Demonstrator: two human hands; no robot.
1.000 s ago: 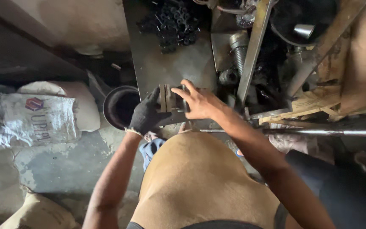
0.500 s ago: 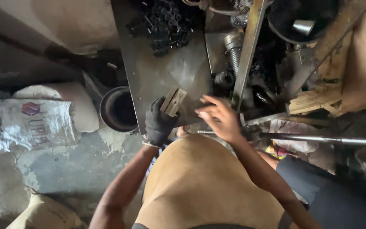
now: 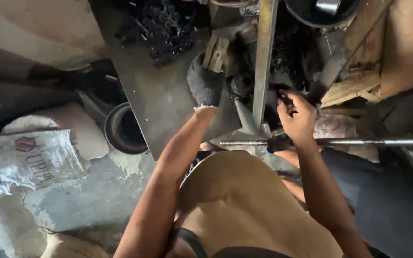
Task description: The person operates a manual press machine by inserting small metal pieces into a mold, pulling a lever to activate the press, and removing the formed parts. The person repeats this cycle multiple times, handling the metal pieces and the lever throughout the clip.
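A: Nearest the camera, tan-clothed lap, both forearms reaching away. Right hand (image 3: 296,116)?
B: Bare, just above the long metal rod (image 3: 340,142) that runs off to the right. Fingers curled shut around a small dark part (image 3: 283,99); the part sits at the fingertips, mostly hidden, can't tell what it is. Hand not touching the rod as far as I can see.
A: Left hand (image 3: 205,83)?
B: Dark work glove, farther out on the grey metal sheet (image 3: 161,102). Fingers wrapped on a small wooden block (image 3: 217,53); the block sticks out past the fingertips, away from the person, tilted, at the sheet's right edge.
A: Between the hands?
B: Upright flat steel bar (image 3: 263,57), block left of it, right hand right of it.
A: Further out?
B: Pile of dark bolts (image 3: 161,26) on the far part of the sheet, well apart from the glove.
A: Floor side?
B: Dark round bucket (image 3: 123,128) at the sheet's left edge, printed sacks (image 3: 34,157) left of that.
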